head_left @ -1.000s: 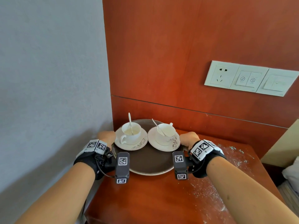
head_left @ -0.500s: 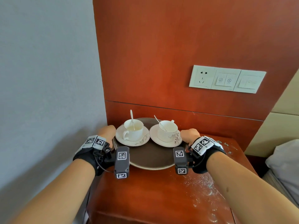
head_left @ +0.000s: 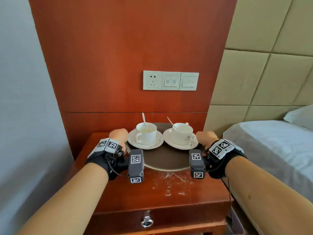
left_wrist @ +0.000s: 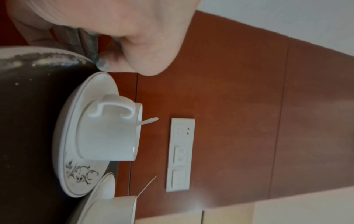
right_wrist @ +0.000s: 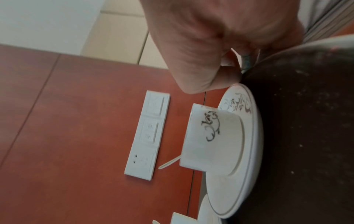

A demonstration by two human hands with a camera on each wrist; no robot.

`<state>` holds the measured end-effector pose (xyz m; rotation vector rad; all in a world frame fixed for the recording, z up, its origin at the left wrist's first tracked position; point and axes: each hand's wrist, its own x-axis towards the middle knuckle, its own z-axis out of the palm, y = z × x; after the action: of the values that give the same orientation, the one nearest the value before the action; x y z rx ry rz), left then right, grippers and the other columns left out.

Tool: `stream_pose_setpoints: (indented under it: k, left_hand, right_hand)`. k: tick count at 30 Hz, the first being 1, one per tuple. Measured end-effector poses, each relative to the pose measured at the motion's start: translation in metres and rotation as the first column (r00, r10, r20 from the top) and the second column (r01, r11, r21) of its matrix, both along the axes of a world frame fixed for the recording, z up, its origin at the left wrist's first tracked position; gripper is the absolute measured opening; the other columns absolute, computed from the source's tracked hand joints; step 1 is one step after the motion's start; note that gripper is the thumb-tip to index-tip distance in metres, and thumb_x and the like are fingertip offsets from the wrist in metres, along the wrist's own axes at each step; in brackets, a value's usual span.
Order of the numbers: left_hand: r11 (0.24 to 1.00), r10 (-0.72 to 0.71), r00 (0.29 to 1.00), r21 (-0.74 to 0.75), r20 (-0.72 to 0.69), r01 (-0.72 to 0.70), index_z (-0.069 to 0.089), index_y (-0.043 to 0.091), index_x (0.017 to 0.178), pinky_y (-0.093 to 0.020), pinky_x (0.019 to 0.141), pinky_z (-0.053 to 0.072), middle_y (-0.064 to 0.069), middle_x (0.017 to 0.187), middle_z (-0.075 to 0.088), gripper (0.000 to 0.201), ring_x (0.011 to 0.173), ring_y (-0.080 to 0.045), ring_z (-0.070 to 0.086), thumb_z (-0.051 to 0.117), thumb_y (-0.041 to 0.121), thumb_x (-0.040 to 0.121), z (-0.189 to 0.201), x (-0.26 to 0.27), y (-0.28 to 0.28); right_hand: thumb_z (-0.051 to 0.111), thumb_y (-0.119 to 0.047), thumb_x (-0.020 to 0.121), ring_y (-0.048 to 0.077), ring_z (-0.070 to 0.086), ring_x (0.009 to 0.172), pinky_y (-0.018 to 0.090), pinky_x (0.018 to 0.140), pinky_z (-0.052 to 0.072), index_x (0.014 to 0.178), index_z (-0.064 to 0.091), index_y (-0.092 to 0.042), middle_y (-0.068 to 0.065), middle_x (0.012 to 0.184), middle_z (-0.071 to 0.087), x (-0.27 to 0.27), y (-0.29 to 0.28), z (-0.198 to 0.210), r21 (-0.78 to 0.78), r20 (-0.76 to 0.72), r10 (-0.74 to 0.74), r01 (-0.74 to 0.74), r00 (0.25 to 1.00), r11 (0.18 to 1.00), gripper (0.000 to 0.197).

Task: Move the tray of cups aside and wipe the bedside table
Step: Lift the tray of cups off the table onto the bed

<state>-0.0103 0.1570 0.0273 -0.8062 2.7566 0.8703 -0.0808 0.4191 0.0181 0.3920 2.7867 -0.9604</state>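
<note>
My left hand point(head_left: 118, 135) grips the left rim of the round dark brown tray point(head_left: 162, 160), with the fingers curled around its edge. My right hand point(head_left: 205, 138) grips the right rim in the same way; in the right wrist view the thumb lies on top of the rim and the fingers go under it. I cannot tell if the tray rests on the red-brown wooden bedside table point(head_left: 152, 197) or is a little above it; it is over the back half of the table top, close to the back edge.

On the tray stand two white porcelain cups on white saucers with a grey flower pattern. The left cup point(head_left: 146, 133) has its handle turned to the front left and holds a white spoon point(head_left: 144, 120). The right cup point(head_left: 182, 134) holds a thin spoon point(head_left: 172, 124) which leans to the left. The two saucers almost touch each other.

In front of the tray, the table top has white spots and crumbs point(head_left: 169, 182). On the red-brown wall panel behind there is a white socket and switch plate point(head_left: 170, 80). A bed with a white sheet point(head_left: 271, 146) is beside the right edge of the table.
</note>
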Motion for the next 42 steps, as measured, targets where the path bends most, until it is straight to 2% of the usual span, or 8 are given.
stream_pose_setpoints:
  k: [1,3,13,18,24,30,36,42]
  left_hand:
    - [0.999,-0.041,0.999,-0.034,-0.021,0.041,0.035,0.013,0.058,-0.026,0.073,0.042,0.002,0.062,0.038,0.04,0.078,-0.019,0.056,0.063,0.005,0.086,0.002,-0.005,0.012]
    - [0.933,-0.22,0.972,-0.274,0.084,0.235,0.035,0.012,0.058,-0.022,0.072,0.038,0.002,0.062,0.037,0.041,0.066,-0.017,0.049,0.067,0.01,0.085,0.011,-0.003,0.045]
    - [0.792,-0.477,0.875,-0.392,0.082,0.468,0.037,0.008,0.058,-0.023,0.056,0.036,-0.001,0.061,0.037,0.041,0.052,-0.014,0.035,0.052,0.01,0.096,0.013,-0.043,0.217]
    - [0.674,-0.606,0.788,-0.456,0.109,0.581,0.03,0.01,0.056,-0.024,0.059,0.033,-0.001,0.06,0.03,0.045,0.057,-0.017,0.034,0.053,0.007,0.094,0.022,-0.062,0.308]
    - [0.563,-0.704,0.681,-0.425,0.203,0.708,0.049,0.005,0.066,-0.024,0.073,0.034,-0.006,0.073,0.05,0.027,0.089,-0.023,0.053,0.063,0.009,0.089,0.028,-0.108,0.401]
    - [0.563,-0.74,0.66,-0.419,0.128,0.712,0.057,-0.004,0.124,-0.031,0.094,0.046,-0.017,0.129,0.06,0.032,0.121,-0.031,0.058,0.051,0.01,0.096,0.015,-0.166,0.465]
    - [0.737,-0.659,0.752,-0.219,-0.021,0.639,0.056,0.001,0.126,-0.022,0.077,0.034,-0.011,0.117,0.062,0.032,0.12,-0.027,0.059,0.053,0.012,0.096,0.003,-0.253,0.517]
    - [0.814,-0.304,0.942,0.474,-0.144,0.335,0.048,0.002,0.138,-0.024,0.067,0.045,0.002,0.077,0.049,0.04,0.101,-0.021,0.052,0.041,0.014,0.1,-0.021,-0.339,0.564]
  right_hand:
    - [0.039,-0.013,0.101,0.027,0.057,0.116,0.027,0.078,0.041,0.128,0.055,-0.001,0.011,0.128,0.059,0.007,0.016,0.004,0.011,-0.029,-0.04,0.04,0.999,0.999,0.034]
    - [0.038,-0.015,0.102,0.026,0.057,0.115,0.029,0.088,0.043,0.127,0.055,-0.003,0.008,0.127,0.059,0.014,0.053,0.004,0.062,-0.095,-0.025,0.031,0.995,0.998,0.033]
    - [0.03,-0.012,0.104,0.03,0.048,0.13,0.03,0.102,0.039,0.137,0.045,0.002,0.017,0.14,0.05,0.053,0.228,0.014,-0.087,-0.158,-0.319,0.309,0.934,0.947,0.039]
    - [0.034,-0.017,0.101,0.034,0.045,0.131,0.028,0.081,0.034,0.136,0.048,0.007,0.023,0.136,0.051,0.057,0.315,0.011,-0.147,-0.115,-0.442,0.425,0.89,0.893,0.045]
    - [0.047,-0.013,0.094,0.026,0.051,0.09,0.03,0.076,0.04,0.099,0.057,0.001,0.014,0.099,0.054,0.03,0.398,0.009,-0.248,-0.08,-0.652,0.618,0.754,0.746,0.017]
    - [0.047,-0.013,0.09,0.03,0.056,0.09,0.034,0.074,0.041,0.09,0.057,0.002,0.016,0.098,0.058,-0.026,0.458,-0.009,-0.312,-0.028,-0.684,0.643,0.729,0.699,0.018]
    - [0.048,-0.013,0.089,0.027,0.053,0.078,0.029,0.06,0.039,0.096,0.054,0.001,0.013,0.095,0.056,-0.101,0.501,-0.02,-0.3,0.038,-0.699,0.676,0.714,0.673,0.017]
    - [0.048,-0.009,0.093,0.026,0.052,0.087,0.029,0.074,0.04,0.101,0.059,0.002,0.013,0.096,0.057,-0.171,0.537,-0.026,-0.227,0.055,-0.758,0.747,0.65,0.625,0.018]
